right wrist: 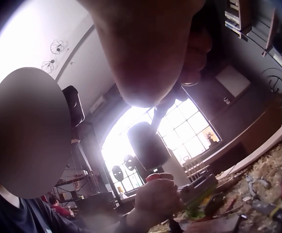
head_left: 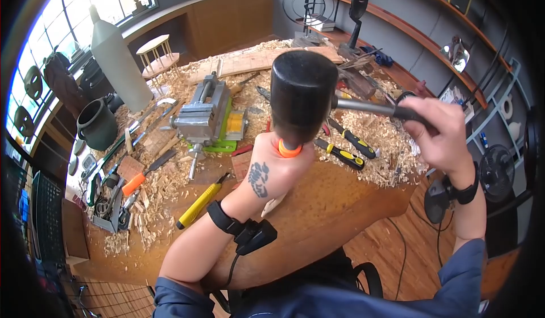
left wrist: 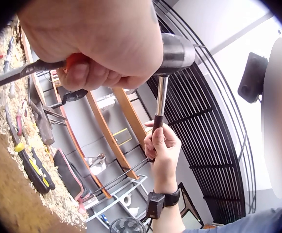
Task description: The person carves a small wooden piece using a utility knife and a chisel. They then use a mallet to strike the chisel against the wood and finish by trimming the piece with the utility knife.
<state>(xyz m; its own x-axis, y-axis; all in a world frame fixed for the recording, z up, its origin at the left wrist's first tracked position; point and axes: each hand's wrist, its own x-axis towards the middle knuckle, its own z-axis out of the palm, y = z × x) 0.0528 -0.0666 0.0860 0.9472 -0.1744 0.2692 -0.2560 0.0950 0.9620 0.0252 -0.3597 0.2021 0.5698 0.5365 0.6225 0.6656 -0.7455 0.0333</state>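
My left hand [head_left: 279, 169] grips a chisel by its orange handle [head_left: 289, 150]. From that fist the chisel's grey blade [left wrist: 12, 77] runs out toward the wood shavings in the left wrist view. My right hand [head_left: 441, 129] is wrapped around the black grip of a rubber mallet [head_left: 302, 94]. The mallet's metal shaft reaches left, and its black head stands right over the butt of the chisel handle. In the head view, the left fist and mallet head hide the blade. A yellow utility knife [head_left: 200, 204] lies beside my left forearm.
A grey vise [head_left: 201, 114] sits on the bench [head_left: 335, 196] among wood shavings. Yellow-and-black tools [head_left: 343, 156] lie right of the left hand. Another orange-handled chisel [head_left: 136, 183], a dark green pot [head_left: 97, 125] and a tall pale bottle [head_left: 118, 62] are on the left.
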